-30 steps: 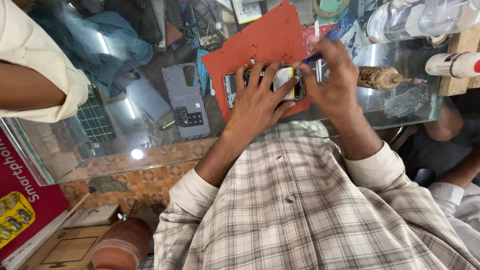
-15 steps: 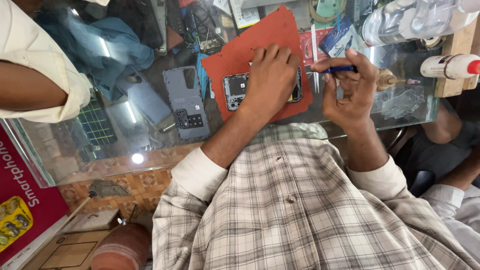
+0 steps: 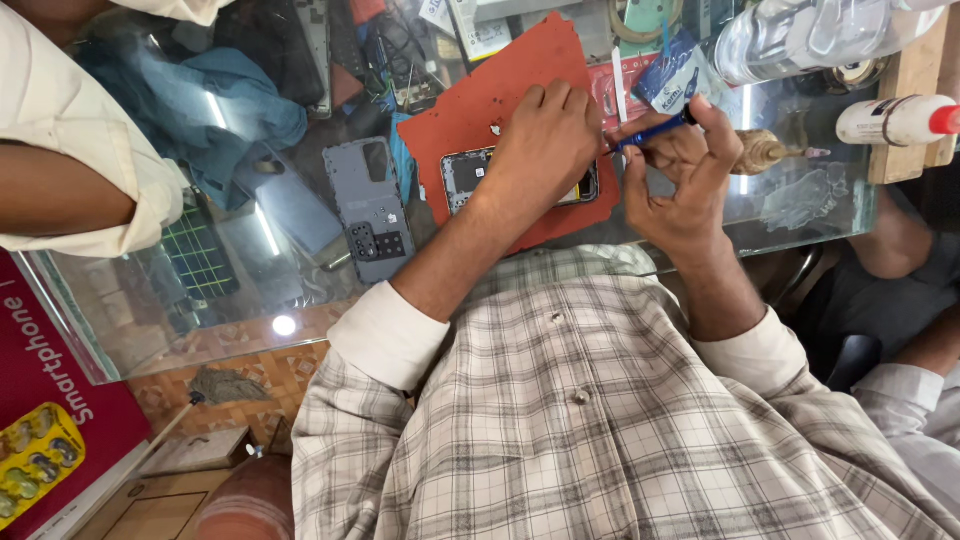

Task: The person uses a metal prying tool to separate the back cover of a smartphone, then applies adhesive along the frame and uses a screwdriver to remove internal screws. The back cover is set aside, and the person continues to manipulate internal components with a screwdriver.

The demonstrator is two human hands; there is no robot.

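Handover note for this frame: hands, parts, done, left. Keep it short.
Left hand: pressed flat on the opened phone, which lies on the red mat.
Right hand: holds a blue-handled tool, tip near the phone's right end.
Grey back cover: off, lying on the glass counter left of the mat.
Done: cover removed.
Left: inside work, cover back on.

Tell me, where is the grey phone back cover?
In the head view, the grey back cover lies on the glass counter, just left of the red mat and beside the left hand.
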